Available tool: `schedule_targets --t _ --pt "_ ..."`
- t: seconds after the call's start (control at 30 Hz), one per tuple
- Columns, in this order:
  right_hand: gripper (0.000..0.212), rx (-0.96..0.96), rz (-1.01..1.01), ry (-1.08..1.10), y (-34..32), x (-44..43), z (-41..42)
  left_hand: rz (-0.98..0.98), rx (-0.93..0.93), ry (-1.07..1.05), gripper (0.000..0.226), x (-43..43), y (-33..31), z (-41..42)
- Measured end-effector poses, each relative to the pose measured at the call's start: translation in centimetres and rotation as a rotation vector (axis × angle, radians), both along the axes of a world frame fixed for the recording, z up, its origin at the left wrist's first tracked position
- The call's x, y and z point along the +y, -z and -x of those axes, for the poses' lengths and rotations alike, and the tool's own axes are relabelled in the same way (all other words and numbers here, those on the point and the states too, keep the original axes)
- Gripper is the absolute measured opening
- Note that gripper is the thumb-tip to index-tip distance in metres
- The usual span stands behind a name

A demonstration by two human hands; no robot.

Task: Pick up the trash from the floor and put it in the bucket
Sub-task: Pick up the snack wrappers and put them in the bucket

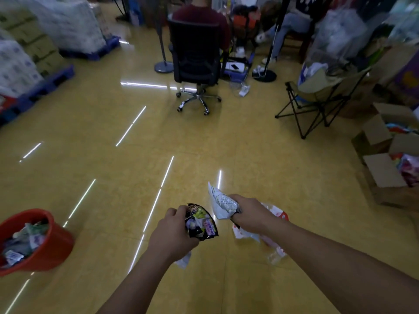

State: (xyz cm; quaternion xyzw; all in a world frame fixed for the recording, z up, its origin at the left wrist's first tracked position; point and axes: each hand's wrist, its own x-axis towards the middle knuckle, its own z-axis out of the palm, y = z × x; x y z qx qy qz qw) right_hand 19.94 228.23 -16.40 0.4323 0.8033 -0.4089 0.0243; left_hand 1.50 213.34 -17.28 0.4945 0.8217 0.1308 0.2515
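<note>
My left hand [173,232] grips a black snack wrapper [201,222] above the yellow floor. My right hand [248,214] grips a crumpled white wrapper [218,201]. Under my right arm lies more trash: a white and red plastic wrapper [280,214] and a clear plastic piece [275,257]. A small pale scrap [183,260] shows below my left wrist. The red bucket [57,241] stands at the lower left, to the left of both hands, holding several wrappers.
A person sits in a black office chair [196,62] ahead. A folding camp chair [322,96] and open cardboard boxes [383,155] line the right side. Blue pallets with wrapped goods [45,41] stand at the left. A fan stand [163,64] is by the chair.
</note>
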Motion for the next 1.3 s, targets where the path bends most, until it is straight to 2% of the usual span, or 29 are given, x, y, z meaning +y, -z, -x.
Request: schedule_targets --t 0.63,0.87,1.07,1.3 --pt "0.043 0.028 -0.123 -0.244 -7.8 -4.8 16.2 -0.057 0.095 -0.199 0.082 -8.5 -7.7 14.8" --pt "0.041 0.019 -0.171 -0.335 -7.5 -4.1 21.2 -0.038 0.101 -0.266 0.086 -9.9 -7.6 18.2" --pt "0.033 0.018 -0.130 -0.400 -6.5 -2.2 25.6 -0.002 0.117 -0.335 0.087 -9.7 -7.7 21.0" --pt "0.032 0.023 -0.098 -0.540 -5.5 1.7 32.5 0.028 0.144 -0.457 0.083 -7.9 -7.9 24.5"
